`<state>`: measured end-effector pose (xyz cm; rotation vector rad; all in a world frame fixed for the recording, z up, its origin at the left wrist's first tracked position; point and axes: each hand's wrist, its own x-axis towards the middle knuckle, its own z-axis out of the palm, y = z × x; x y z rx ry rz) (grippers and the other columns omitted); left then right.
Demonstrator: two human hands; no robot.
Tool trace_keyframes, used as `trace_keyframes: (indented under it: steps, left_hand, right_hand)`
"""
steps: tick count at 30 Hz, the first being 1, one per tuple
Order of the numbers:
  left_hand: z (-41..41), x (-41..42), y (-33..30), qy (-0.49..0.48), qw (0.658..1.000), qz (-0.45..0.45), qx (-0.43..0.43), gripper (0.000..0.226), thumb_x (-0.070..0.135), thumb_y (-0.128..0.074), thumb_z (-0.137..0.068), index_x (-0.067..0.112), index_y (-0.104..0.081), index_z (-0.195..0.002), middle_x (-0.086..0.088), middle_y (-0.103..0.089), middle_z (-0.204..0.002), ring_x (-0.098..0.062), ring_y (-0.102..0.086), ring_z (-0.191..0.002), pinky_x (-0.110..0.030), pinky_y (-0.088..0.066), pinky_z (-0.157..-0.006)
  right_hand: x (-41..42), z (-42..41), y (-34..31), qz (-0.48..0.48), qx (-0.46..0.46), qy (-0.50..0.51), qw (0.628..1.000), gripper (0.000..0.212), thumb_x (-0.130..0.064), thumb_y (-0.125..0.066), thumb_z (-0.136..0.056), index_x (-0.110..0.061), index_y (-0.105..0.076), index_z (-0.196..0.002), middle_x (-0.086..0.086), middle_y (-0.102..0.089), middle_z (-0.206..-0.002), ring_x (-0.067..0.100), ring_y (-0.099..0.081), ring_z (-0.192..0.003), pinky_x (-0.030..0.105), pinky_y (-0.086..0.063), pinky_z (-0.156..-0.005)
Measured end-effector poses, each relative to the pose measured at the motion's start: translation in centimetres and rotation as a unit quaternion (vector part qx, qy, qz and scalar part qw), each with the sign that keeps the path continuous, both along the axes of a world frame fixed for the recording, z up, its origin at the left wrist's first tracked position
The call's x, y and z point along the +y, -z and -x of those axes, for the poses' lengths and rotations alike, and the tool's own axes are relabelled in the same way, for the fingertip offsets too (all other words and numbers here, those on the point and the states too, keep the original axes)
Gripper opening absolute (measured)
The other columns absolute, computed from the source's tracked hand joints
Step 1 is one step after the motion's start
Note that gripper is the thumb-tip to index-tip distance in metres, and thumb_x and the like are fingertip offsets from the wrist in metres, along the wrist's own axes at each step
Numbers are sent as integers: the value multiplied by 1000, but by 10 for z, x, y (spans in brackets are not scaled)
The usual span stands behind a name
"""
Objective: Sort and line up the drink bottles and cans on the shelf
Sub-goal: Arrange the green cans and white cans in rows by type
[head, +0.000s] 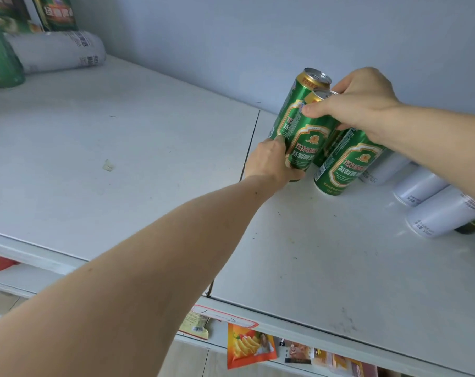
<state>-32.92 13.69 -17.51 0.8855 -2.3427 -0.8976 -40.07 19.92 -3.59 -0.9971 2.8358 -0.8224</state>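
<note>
While the left hand (270, 161) wraps the base of a green-and-gold aluminium beer can (303, 137) standing on the white metal shelf (312, 254), the right hand (358, 100) pinches that can's top, thumb in front. Two matching green cans (339, 164) crowd beside it; white cans (421, 186) stand just right.

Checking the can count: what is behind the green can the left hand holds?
Another green can stands behind the held can, touching the wall side. Its lower part is covered, as is anything under the right hand.
</note>
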Motion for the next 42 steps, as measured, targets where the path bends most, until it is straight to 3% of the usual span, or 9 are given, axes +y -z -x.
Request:
trace_keyframes:
  steps: [3, 5, 9, 12, 16, 19, 22, 32, 42]
  left_hand:
    - [-2, 0, -2, 12, 1000, 21, -13, 54, 42, -80, -69, 12, -55, -107, -4, -61, -103, -20, -59, -89, -27, -44, -65]
    - [-3, 0, -2, 14, 999, 26, -17, 54, 40, -80, -70, 12, -56, -108, -5, -62, -104, -20, -58, -89, -26, -43, -65]
    - [-3, 2, -4, 13, 999, 29, -23, 54, 39, -80, -71, 11, -54, -110, -5, -61, -107, -20, -57, -90, -27, -43, -66]
    - [-3, 6, -3, 9, 999, 25, -26, 57, 40, -78, -73, 12, -51, -114, -5, -59, -111, -23, -59, -98, -32, -50, -72]
    - [-8, 7, -4, 10, 999, 31, -40, 57, 40, -73, -78, 12, -46, -119, -4, -58, -114, -22, -58, -101, -32, -43, -68]
    - [-19, 2, -7, 3, 995, 68, -73, 49, 34, -67, -83, 13, -43, -120, -4, -58, -112, -24, -58, -100, -32, -41, -67]
    - [-37, -8, -12, -2, 986, 127, -104, 39, 24, -61, -88, 15, -44, -122, -3, -58, -111, -26, -58, -100, -32, -37, -68]
    - [-137, -67, -27, -28, 959, 224, -171, 33, 13, -56, -88, 17, -51, -120, -3, -56, -112, -24, -56, -102, -30, -33, -75]
    - [-296, -122, -35, -86, 946, 230, -210, 30, 18, -57, -89, 17, -53, -119, -2, -57, -112, -25, -55, -104, -31, -33, -77]
  right_hand:
    - [3, -2, 0, -22, 23, -13, 999, 43, -44, -84, -55, -18, -57, -76, 4, -66, -96, 28, -65, -91, 44, -54, -87]
    - [4, -3, -1, -42, 37, -25, 998, 39, -42, -82, -59, -18, -61, -81, 3, -64, -93, 27, -63, -90, 40, -52, -85]
    - [4, -5, -4, -75, 61, -25, 995, 47, -45, -79, -62, -12, -65, -93, 4, -62, -90, 26, -59, -90, 30, -40, -71]
    - [4, -4, -3, -89, 78, -34, 992, 48, -48, -77, -62, -13, -65, -93, 5, -63, -92, 26, -59, -91, 31, -41, -73]
    - [3, -5, -4, -113, 105, -37, 987, 50, -50, -76, -65, -13, -64, -95, 6, -62, -95, 27, -57, -94, 32, -42, -74]
    - [2, -8, -6, -137, 125, -39, 982, 57, -51, -75, -67, -12, -62, -105, 10, -62, -108, 31, -56, -104, 37, -46, -82]
    - [4, -15, -7, -153, 154, -48, 975, 79, -52, -76, -69, -13, -46, -131, 14, -45, -131, 33, -42, -125, 47, -42, -97]
    - [-23, -79, -13, -140, 290, -149, 935, 68, -35, -76, -73, -13, -46, -130, 15, -42, -132, 34, -32, -127, 42, -29, -103]
    - [-97, -198, 6, -124, 287, -235, 920, 65, -33, -75, -74, -11, -48, -129, 14, -44, -131, 34, -34, -125, 40, -28, -102]
